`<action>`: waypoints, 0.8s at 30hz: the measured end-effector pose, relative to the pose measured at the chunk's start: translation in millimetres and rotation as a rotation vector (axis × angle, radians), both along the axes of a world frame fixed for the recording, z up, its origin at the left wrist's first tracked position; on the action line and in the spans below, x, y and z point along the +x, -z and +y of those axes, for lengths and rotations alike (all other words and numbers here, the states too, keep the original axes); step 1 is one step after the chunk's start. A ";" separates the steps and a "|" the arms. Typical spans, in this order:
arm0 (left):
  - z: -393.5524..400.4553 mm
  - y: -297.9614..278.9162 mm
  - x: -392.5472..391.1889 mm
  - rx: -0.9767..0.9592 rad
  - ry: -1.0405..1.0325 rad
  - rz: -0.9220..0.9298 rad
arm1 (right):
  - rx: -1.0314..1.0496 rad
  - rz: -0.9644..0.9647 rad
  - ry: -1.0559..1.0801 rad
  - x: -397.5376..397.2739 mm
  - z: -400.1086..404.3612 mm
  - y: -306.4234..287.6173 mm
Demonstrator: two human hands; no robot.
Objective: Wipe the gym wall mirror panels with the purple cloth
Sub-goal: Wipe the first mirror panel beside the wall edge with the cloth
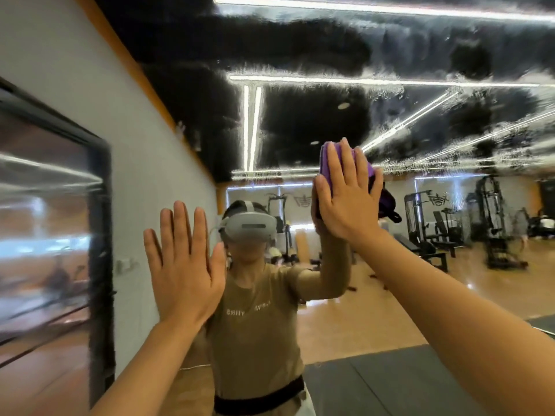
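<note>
Left hand (184, 265) flat, fingers straight on mirror (390, 280), right hand (345, 193) spread, pressing purple cloth (326, 163) to glass

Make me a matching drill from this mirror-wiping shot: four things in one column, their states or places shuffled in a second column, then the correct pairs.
Column 1
1. left hand
2. right hand
3. purple cloth
4. mirror

Column 2
A. smeared with wet streaks across its upper part
B. flat and open with straight fingers, holding nothing
C. pressed against the glass under a palm
D. raised higher, pressing the cloth with straight fingers

Pairs: 1-B, 2-D, 3-C, 4-A
</note>
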State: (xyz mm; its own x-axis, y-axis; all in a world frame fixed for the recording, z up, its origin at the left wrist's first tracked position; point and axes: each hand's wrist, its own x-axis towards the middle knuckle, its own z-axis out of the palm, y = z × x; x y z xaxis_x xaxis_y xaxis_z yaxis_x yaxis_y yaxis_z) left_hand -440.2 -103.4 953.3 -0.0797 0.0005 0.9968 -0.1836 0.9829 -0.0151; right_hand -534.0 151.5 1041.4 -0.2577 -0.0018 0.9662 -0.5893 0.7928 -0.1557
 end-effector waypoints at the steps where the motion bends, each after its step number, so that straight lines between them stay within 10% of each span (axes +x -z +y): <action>1: 0.7 0.3 -0.1 -0.002 -0.008 -0.002 | -0.014 0.002 0.003 -0.6 -0.7 -2.8; 13: 2.7 0.8 -0.8 0.002 -0.039 -0.016 | 0.210 0.212 0.099 -12.4 20.5 201.3; 24: 1.7 -1.1 2.6 0.004 -0.057 -0.013 | 0.111 0.142 0.030 -11.0 12.8 96.6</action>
State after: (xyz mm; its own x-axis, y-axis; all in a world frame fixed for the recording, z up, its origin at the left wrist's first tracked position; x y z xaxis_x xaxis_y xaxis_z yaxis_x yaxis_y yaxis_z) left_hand -437.6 -101.7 954.3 -0.0924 -0.0087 0.9957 -0.2389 0.9709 -0.0137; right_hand -545.0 164.2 944.9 -0.1201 -0.1052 0.9872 -0.5747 0.8182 0.0173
